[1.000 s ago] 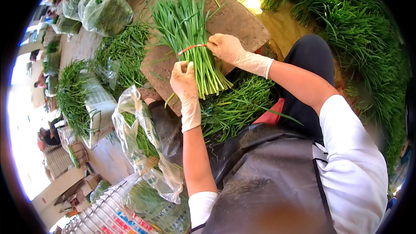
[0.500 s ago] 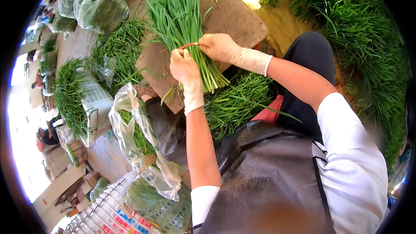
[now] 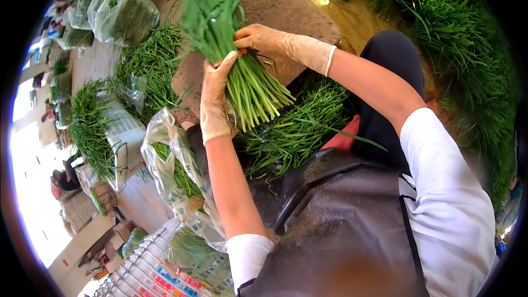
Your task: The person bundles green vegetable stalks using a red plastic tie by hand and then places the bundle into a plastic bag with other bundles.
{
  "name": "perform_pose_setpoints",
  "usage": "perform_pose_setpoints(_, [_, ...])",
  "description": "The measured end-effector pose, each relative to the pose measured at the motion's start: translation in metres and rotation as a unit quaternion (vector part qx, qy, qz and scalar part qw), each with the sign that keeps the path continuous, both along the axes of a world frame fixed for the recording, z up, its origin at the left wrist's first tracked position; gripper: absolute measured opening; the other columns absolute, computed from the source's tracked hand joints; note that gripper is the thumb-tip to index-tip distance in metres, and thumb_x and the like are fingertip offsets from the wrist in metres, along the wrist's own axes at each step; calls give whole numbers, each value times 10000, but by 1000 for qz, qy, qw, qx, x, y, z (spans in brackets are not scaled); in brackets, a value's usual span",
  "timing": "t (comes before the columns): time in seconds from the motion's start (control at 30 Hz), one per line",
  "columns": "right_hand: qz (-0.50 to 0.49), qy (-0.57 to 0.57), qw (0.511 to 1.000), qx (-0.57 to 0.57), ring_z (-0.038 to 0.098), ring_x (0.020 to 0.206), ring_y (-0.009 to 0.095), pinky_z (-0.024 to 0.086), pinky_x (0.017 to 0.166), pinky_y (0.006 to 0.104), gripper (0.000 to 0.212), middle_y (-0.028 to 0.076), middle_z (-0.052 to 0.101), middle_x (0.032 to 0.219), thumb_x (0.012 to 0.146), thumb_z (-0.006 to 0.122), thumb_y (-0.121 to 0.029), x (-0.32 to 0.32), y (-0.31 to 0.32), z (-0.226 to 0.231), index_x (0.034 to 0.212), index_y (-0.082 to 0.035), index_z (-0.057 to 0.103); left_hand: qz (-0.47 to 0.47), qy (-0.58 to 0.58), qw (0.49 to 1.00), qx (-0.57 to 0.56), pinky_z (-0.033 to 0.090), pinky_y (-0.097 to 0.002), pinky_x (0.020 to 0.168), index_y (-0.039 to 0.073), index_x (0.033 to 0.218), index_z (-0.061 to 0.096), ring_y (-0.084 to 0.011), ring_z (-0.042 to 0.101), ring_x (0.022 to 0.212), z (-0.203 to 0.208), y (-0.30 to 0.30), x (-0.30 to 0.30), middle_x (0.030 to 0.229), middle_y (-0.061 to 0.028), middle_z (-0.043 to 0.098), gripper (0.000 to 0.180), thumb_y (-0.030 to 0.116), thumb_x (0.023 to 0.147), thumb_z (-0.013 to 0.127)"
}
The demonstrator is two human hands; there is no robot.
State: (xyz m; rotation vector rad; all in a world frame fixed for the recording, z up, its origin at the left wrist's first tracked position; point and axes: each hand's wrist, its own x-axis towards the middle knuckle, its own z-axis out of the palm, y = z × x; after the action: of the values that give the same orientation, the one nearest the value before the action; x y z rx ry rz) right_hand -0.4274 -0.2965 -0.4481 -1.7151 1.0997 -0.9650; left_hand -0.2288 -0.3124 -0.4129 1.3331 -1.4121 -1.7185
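Note:
A thick bunch of garlic chives (image 3: 254, 89) is held over a brown board, its leafy tops pointing away and its pale cut stems toward me. My left hand (image 3: 216, 80), in a thin cream glove, grips the bunch from its left side with the thumb laid across the stems. On the opposite side my right hand (image 3: 261, 39), gloved the same way, has its fingers closed at the bunch. A bit of red band (image 3: 241, 53) shows between the two hands; how far it goes round the stems is hidden.
Under the bunch lies the brown board (image 3: 300, 16). Loose chives (image 3: 302, 132) are heaped in front of my apron. Many chives (image 3: 456, 49) line the right side. Bagged chives (image 3: 124, 14) stand far left, near a white crate (image 3: 124, 132); a clear plastic bag (image 3: 165, 154) lies closer.
The red band, earlier stretched between my hands in front of the stems, is now mostly hidden at the bunch. My left hand has moved left and gripped the side; my right hand has moved up and left.

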Motion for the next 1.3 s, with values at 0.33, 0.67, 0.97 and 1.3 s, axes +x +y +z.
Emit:
perform_pose_setpoints(0.33, [-19,-18,953,-302,605,965,340,498,822,384,124,166,597,1088,852,652,-160,28,2,131,915,-53,655,64,66,928,-360,471,-311,905,6,1247,506,-190,577,967,89,13,32,1156,-72,589,628,85,717,834])
perform_pose_setpoints(0.67, [52,25,988,-140,594,1106,316,475,934,362,177,127,541,1334,883,629,-140,15,4,52,1029,-50,675,116,-25,975,-186,497,-308,764,41,1072,662,-130,600,885,32,49,29,1006,-14,635,290,81,801,758])
perform_pose_setpoints(0.97, [25,-98,987,122,624,891,124,512,847,311,358,38,676,963,958,568,-280,23,3,84,1222,-41,606,-2,8,985,-174,506,-289,776,-13,1171,608,-182,633,887,87,-15,31,1052,-92,664,423,278,882,709])
perform_pose_setpoints(1.3, [-105,73,954,271,664,683,213,551,644,322,240,110,671,813,944,507,-197,-12,51,-29,1014,-2,627,87,-206,951,-215,495,-311,829,59,1241,584,-187,626,961,14,60,68,1100,-115,652,474,347,875,669])
